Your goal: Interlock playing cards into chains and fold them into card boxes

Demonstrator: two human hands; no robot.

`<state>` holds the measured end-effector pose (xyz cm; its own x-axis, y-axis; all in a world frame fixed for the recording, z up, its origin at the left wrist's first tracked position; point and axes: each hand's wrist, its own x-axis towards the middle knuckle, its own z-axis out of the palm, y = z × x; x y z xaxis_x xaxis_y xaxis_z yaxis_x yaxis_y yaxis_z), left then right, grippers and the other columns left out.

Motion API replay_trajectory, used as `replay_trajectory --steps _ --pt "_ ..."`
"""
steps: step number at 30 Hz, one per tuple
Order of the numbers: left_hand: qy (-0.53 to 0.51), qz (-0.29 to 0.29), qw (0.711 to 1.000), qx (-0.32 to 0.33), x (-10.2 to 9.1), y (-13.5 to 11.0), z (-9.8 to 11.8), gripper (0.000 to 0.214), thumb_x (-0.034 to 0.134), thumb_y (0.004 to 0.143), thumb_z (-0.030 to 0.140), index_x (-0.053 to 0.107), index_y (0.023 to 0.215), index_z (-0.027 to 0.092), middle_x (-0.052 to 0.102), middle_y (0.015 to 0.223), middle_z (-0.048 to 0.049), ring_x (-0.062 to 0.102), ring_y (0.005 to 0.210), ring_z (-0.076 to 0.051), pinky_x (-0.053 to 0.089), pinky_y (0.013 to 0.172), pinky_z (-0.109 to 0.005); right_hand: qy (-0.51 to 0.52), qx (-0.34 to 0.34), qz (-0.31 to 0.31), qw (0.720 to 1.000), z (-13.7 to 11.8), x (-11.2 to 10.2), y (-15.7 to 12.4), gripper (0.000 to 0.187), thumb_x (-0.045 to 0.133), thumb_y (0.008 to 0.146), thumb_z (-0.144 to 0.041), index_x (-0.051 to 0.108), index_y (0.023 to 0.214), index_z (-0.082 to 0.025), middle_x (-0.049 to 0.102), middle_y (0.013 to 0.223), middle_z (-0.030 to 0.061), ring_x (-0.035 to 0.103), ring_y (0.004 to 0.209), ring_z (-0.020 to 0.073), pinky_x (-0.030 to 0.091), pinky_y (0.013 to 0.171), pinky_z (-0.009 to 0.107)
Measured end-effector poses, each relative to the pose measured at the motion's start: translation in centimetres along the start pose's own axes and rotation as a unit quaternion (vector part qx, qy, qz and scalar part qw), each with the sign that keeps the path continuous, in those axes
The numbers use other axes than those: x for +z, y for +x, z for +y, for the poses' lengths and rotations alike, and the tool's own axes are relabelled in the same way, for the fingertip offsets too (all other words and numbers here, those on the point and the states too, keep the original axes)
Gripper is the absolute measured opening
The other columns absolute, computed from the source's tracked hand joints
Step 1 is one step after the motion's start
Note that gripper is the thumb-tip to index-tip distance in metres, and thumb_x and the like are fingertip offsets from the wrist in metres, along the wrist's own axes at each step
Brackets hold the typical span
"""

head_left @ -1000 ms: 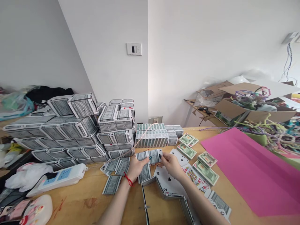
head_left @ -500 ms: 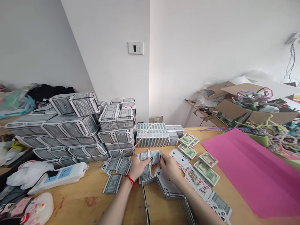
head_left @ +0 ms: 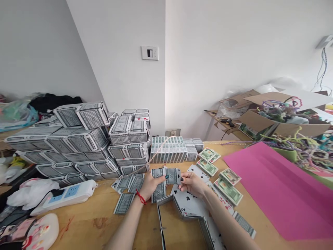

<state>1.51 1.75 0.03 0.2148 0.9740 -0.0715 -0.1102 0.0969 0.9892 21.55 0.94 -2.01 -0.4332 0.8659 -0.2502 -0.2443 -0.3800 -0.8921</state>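
Note:
Playing cards (head_left: 172, 176) with grey patterned backs are held up over the table, joined or overlapped in a sideways strip. My left hand (head_left: 150, 185), with a red string at its wrist, is closed on the strip, its thumb across the backs. At the right end my right hand (head_left: 194, 184) pinches the edge, where a corner marked 3 shows. Another back-up card (head_left: 158, 194) hangs or lies just below the strip; which, I cannot tell. Nearer me, a card-built frame (head_left: 165, 200) stands between my forearms. Face-up club cards (head_left: 187, 198) lie beneath my right hand.
Stacked card-covered blocks (head_left: 85, 140) rise at left, with a row of card boxes (head_left: 169, 150) behind my hands. Green card packs (head_left: 229, 191) and a pink sheet (head_left: 281, 194) lie right. A power strip (head_left: 75, 192) sits left; a glue gun (head_left: 227, 122) is farther back.
My right hand has turned and shifted slightly right, its fingers now at the strip's right edge. The strip's right card shows more. My left hand keeps its hold.

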Motion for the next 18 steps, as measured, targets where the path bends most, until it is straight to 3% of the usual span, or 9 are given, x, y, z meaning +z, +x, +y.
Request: replay_trajectory --steps 4,8,12,18 --pt "0.023 -0.018 0.999 0.021 0.05 0.05 0.29 0.028 0.070 0.061 0.028 0.064 0.086 0.015 0.071 0.086 -0.0057 0.065 0.081 -0.022 0.050 0.075 -0.033 -0.019 -0.005 0.029 0.999 0.74 0.25 0.74 0.031 0.077 0.053 -0.038 0.061 0.064 -0.013 0.057 0.047 -0.0023 0.052 0.040 0.0085 0.039 0.041 0.019" --pt "0.033 -0.040 0.998 0.036 0.08 0.15 0.24 0.025 0.068 0.063 0.027 0.066 0.085 0.015 0.071 0.090 -0.0069 0.064 0.084 -0.023 0.050 0.078 -0.034 -0.033 -0.013 0.052 0.998 0.95 0.37 1.02 0.029 0.078 0.050 -0.035 0.059 0.056 -0.014 0.056 0.042 -0.0035 0.049 0.036 0.0078 0.034 0.037 0.019" --pt "0.045 -0.026 0.997 0.053 0.03 0.23 -0.10 0.027 0.068 0.064 0.025 0.064 0.089 0.016 0.070 0.096 -0.0070 0.063 0.088 -0.023 0.048 0.082 -0.034 -0.056 -0.029 0.078 0.995 0.96 0.74 0.99 0.030 0.077 0.053 -0.033 0.054 0.049 -0.015 0.055 0.036 -0.0035 0.042 0.029 0.0063 0.029 0.034 0.019" --pt "0.045 -0.009 0.998 0.050 -0.06 0.20 -0.10 0.032 0.068 0.063 0.027 0.064 0.092 0.014 0.069 0.097 -0.0091 0.063 0.090 -0.025 0.048 0.082 -0.036 -0.024 -0.032 0.057 0.998 0.65 0.34 0.76 0.029 0.078 0.052 -0.034 0.063 0.063 -0.013 0.060 0.046 -0.0012 0.053 0.041 0.0090 0.039 0.041 0.020"
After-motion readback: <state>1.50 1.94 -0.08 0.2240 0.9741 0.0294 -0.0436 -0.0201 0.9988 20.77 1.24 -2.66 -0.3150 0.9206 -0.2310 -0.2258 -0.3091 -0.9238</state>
